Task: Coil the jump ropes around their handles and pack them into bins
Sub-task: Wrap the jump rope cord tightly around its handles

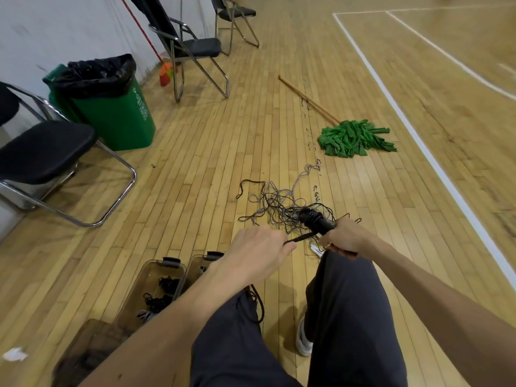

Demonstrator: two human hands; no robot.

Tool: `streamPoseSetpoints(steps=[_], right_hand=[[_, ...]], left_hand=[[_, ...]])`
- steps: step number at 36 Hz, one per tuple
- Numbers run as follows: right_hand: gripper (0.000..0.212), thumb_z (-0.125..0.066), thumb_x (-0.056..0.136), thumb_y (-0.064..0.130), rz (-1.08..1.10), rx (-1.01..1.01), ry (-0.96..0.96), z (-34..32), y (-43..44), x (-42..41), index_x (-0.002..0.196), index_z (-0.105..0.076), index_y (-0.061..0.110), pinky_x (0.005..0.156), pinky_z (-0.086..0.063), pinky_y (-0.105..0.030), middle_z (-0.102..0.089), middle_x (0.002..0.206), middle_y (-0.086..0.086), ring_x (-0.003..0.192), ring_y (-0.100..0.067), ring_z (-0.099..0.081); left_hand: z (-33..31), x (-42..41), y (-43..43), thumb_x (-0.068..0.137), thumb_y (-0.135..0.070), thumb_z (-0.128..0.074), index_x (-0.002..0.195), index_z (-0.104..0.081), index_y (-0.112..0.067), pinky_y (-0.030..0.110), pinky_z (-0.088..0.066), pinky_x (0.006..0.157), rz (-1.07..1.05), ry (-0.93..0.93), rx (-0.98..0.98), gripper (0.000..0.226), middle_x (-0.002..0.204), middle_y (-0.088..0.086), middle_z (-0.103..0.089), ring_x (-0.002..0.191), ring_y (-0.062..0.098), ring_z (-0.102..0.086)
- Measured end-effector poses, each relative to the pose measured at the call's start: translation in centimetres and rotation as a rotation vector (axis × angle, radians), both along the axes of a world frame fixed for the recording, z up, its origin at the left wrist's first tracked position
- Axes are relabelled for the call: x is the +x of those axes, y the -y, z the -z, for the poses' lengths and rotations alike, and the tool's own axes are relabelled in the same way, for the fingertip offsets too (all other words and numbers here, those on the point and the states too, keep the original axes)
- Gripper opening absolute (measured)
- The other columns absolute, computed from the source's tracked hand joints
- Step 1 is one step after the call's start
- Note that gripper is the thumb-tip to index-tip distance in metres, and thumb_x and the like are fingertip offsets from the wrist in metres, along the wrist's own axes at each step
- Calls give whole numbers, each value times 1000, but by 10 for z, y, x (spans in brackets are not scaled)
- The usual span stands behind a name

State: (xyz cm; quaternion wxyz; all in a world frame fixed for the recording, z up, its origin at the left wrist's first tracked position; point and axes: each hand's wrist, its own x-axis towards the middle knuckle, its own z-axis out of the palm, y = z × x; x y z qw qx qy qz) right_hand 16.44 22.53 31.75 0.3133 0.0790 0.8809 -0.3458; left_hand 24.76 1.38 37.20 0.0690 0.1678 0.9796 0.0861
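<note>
My right hand [344,237] grips the black jump rope handles [314,220], whose far end carries wound black cord. My left hand [259,251] pinches the black rope [300,238], which runs taut from the handles to my fingers. The rope's loose end hangs across my left thigh [258,305]. A tangled pile of grey and black jump ropes [282,203] lies on the wooden floor just beyond my hands. Two clear plastic bins stand by my left knee: the left bin [139,291] holds coiled black ropes, the right bin [196,265] is mostly hidden by my arm.
A green trash bin [117,113] with a black liner stands at the left wall among three black folding chairs [47,152]. A green mop [354,138] with a wooden handle lies on the floor ahead right. White court lines [418,138] run along the right.
</note>
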Motion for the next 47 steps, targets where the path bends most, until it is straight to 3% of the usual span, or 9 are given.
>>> streamPoseSetpoints(steps=[5, 12, 18, 24, 28, 33, 39, 44, 47], right_hand=[[17, -70, 86, 18, -182, 106, 319, -12, 7, 8, 73, -63, 10, 43, -35, -18, -53, 53, -1, 39, -15, -44], [19, -67, 91, 21, -306, 143, 365, -13, 19, 17, 74, -62, 12, 43, -34, -18, -51, 53, 2, 40, -13, -43], [18, -65, 93, 24, -479, 156, 472, -18, 28, 34, 80, -63, 13, 44, -33, -20, -49, 55, 2, 44, -13, -42], [16, -66, 94, 25, -643, 78, 519, -31, 32, 49, 81, -65, 14, 42, -36, -22, -51, 56, 2, 45, -13, -43], [19, -66, 93, 23, -709, 35, 497, -41, 37, 61, 76, -64, 15, 42, -35, -23, -51, 56, 1, 46, -14, -42], [25, -67, 91, 21, -727, -16, 387, -50, 38, 73, 68, -61, 13, 47, -36, -28, -51, 57, -2, 47, -16, -41], [27, -66, 91, 18, -780, -129, 312, -65, 39, 85, 67, -57, 11, 50, -38, -30, -51, 57, -2, 46, -16, -44], [28, -66, 92, 15, -791, -217, 185, -83, 39, 89, 65, -57, 9, 50, -38, -29, -51, 54, 0, 45, -17, -43], [17, -67, 90, 11, -734, -309, 127, -91, 34, 86, 75, -64, 4, 50, -39, -27, -52, 53, 0, 46, -20, -43]], left_hand=[[-22, -9, 1, 105, -47, -40, 75, -46, -19, 30, -38, 59, 124, 14, -120, 41, 65, -6, -44, 62, 17, -49], [-46, -28, 0, 102, -48, -48, 81, -64, -12, 35, -55, 68, 202, 52, -152, 45, 61, -3, -56, 55, 11, -54], [-53, -40, -2, 99, -50, -52, 87, -68, -17, 32, -49, 65, 286, 105, -142, 38, 59, -7, -53, 54, 6, -50], [-45, -53, 6, 94, -52, -59, 97, -76, -19, 37, -51, 65, 282, 226, 12, 37, 73, 1, -68, 68, 22, -61], [-39, -62, 14, 90, -48, -67, 93, -78, -20, 46, -50, 67, 250, 331, 164, 30, 76, 2, -70, 72, 28, -61], [-36, -66, 20, 93, -30, -69, 86, -76, -15, 10, -34, 54, 219, 455, 293, 18, 51, -24, -56, 50, -3, -49], [-27, -64, 24, 89, -31, -73, 91, -79, -13, 20, -41, 64, 189, 584, 432, 20, 63, -18, -64, 59, 3, -52], [-18, -61, 29, 83, -37, -78, 85, -74, -14, 26, -28, 51, 125, 677, 635, 23, 65, 10, -51, 52, 16, -33], [-10, -59, 33, 87, -25, -74, 83, -60, -18, 22, -29, 49, 65, 744, 774, 16, 56, 0, -46, 49, 12, -33]])
